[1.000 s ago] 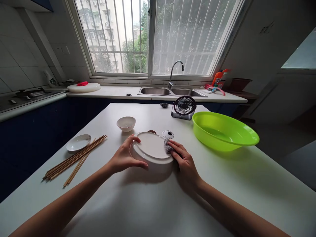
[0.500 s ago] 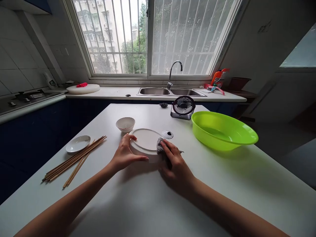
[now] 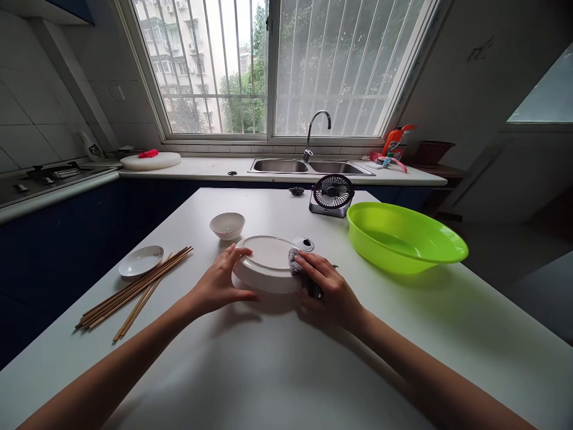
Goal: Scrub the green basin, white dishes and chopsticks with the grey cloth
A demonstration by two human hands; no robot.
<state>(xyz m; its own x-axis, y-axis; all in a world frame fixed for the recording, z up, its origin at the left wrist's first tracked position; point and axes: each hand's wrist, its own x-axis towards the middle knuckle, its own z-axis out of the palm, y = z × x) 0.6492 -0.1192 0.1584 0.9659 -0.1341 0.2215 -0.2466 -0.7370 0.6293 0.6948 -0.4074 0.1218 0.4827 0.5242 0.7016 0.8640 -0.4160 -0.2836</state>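
Note:
A white oval dish (image 3: 268, 254) is held bottom-up above the white table, tilted a little. My left hand (image 3: 222, 276) grips its left edge, with fingers on the upturned base and the thumb along the near side. My right hand (image 3: 331, 292) is closed around a grey cloth (image 3: 295, 261) pressed against the dish's right edge. Part of the cloth is hidden under my fingers. Just behind the dish stands a small white bowl (image 3: 227, 227). A round white object with a dark hole (image 3: 304, 243) lies beyond the cloth.
Wooden chopsticks (image 3: 134, 289) and a small white dish (image 3: 141, 261) lie at left. A green basin (image 3: 405, 239) stands at right, beside a small fan (image 3: 332, 194). A dark scouring pad (image 3: 296, 191) lies at the table's far edge. Behind is a double sink (image 3: 308, 166).
The dish has tipped slightly, showing more of its near side. My right hand and the cloth have shifted a little right along its edge. My left hand has moved slightly left.

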